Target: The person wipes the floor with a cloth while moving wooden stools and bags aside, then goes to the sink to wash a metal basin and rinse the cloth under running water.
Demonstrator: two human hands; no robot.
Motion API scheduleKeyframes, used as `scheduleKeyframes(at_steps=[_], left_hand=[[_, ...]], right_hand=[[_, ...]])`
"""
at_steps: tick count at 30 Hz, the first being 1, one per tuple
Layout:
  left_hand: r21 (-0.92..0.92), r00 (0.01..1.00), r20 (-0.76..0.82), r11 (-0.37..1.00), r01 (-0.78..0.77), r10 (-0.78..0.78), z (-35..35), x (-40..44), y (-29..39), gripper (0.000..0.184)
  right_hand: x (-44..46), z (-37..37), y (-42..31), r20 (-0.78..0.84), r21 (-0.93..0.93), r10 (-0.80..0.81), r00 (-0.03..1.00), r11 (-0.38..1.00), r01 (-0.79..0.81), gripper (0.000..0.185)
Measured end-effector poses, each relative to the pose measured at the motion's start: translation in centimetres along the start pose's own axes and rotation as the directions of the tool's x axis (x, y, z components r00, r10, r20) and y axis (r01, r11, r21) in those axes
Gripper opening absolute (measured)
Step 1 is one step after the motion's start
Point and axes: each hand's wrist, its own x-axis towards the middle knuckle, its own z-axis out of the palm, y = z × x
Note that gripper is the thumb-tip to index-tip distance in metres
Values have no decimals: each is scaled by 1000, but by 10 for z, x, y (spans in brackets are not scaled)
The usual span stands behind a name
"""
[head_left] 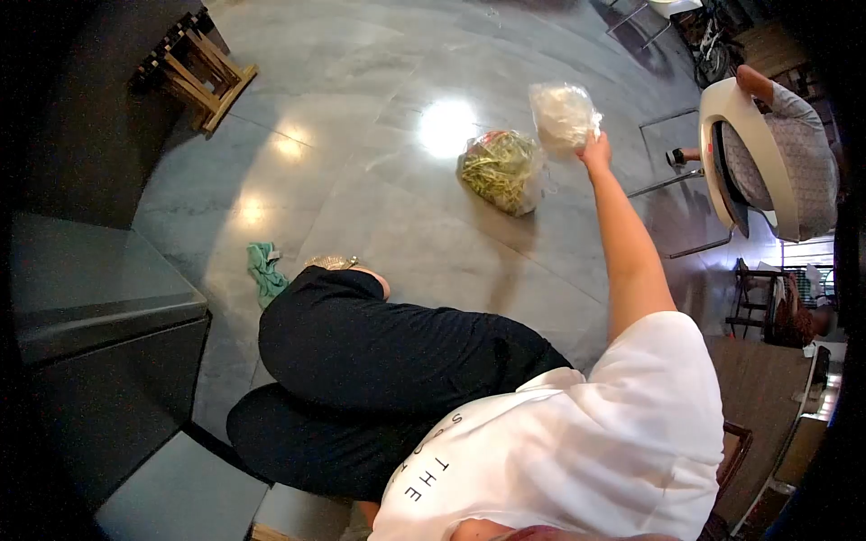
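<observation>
My right hand [594,155] is stretched out to the side, fingers closed on a clear plastic bag [563,117] with something whitish in it. What fills that bag is hard to make out. Close to it on the floor sits a see-through bag of green beans or similar long green stalks [502,171], with a patch of red near its top. My left hand is out of sight, hidden beyond my body.
A green cloth [266,273] lies on the grey tiled floor [361,189] near my foot. A wooden stool [203,77] stands far left, beside dark cabinets [108,288]. At the right, a person sits on a white chair [722,117].
</observation>
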Motion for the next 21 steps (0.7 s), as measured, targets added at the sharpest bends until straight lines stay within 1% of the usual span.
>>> scheduleKeyframes(at_steps=[1, 3, 4, 5, 6, 7, 8, 9, 11, 12, 13, 14, 16, 17, 18, 19, 20, 21], left_hand=[[0, 1000, 0, 1000, 2, -2, 0, 1, -1, 50], [-7, 1000, -4, 1000, 1, -1, 2, 2, 3, 50], [-6, 1000, -2, 1000, 0, 0, 1, 3, 3, 50], [-4, 1000, -3, 1000, -1, 1, 0, 5, 5, 50], [-5, 1000, -2, 1000, 0, 0, -1, 6, 4, 50], [-6, 1000, -5, 1000, -2, 2, -2, 7, 5, 50], [-12, 1000, -8, 1000, -4, 4, -3, 7, 7, 51], [-13, 1000, -11, 1000, -4, 4, -4, 9, 8, 51], [-21, 1000, -14, 1000, -11, 11, -8, 10, 10, 51], [-28, 1000, -20, 999, -20, 19, -11, 12, 11, 51], [-36, 999, -26, 999, -36, 35, -14, 15, 15, 51], [-50, 998, -37, 998, -50, 48, -19, 16, 19, 52], [-100, 993, -80, 990, -97, 89, -34, 24, 33, 52], [-137, 987, -110, 982, -128, 113, -42, 28, 44, 52], [-185, 978, -153, 968, -172, 144, -56, 32, 57, 52], [-262, 960, -216, 936, -234, 179, -72, 34, 76, 52], [-332, 935, -290, 895, -298, 203, -89, 33, 97, 53], [-405, 907, -369, 844, -352, 202, -109, 29, 115, 53]], right_hand=[[4, 12, 17, -3, 4, -5, 1000, 1000, 5, 45], [1, 24, 41, -145, -56, -75, 987, 996, 67, 58], [-36, 12, 11, 25, 68, 81, 996, 994, -83, 62], [-56, 12, 2, 187, 21, 115, 976, 992, -121, 63], [-76, 12, -6, 343, -35, 145, 928, 989, -142, 65], [-77, 28, 14, 477, -210, 104, 873, 978, -1, 65], [-99, 42, 13, 463, -250, -35, 886, 954, 168, 59], [-140, 33, -13, 480, -189, -160, 862, 941, 280, 51], [-179, 64, 4, 371, -37, -445, 815, 870, 492, 34], [-188, 79, 13, 538, 1, -473, 697, 828, 561, 33], [-196, 88, 17, 681, 54, -482, 551, 784, 619, 33], [-208, 89, 8, 675, 55, -483, 558, 787, 615, 33], [-231, 86, -17, 843, 28, -362, 398, 769, 639, 36], [-233, 76, -39, 840, 33, -371, 395, 763, 646, 36], [-237, 63, -70, 897, -5, -260, 358, 804, 594, 39], [-243, 59, -95, 943, -43, -148, 298, 834, 550, 41], [-243, 63, -109, 941, -18, -181, 284, 815, 579, 42], [-242, 68, -121, 944, 21, -218, 247, 788, 616, 43]])
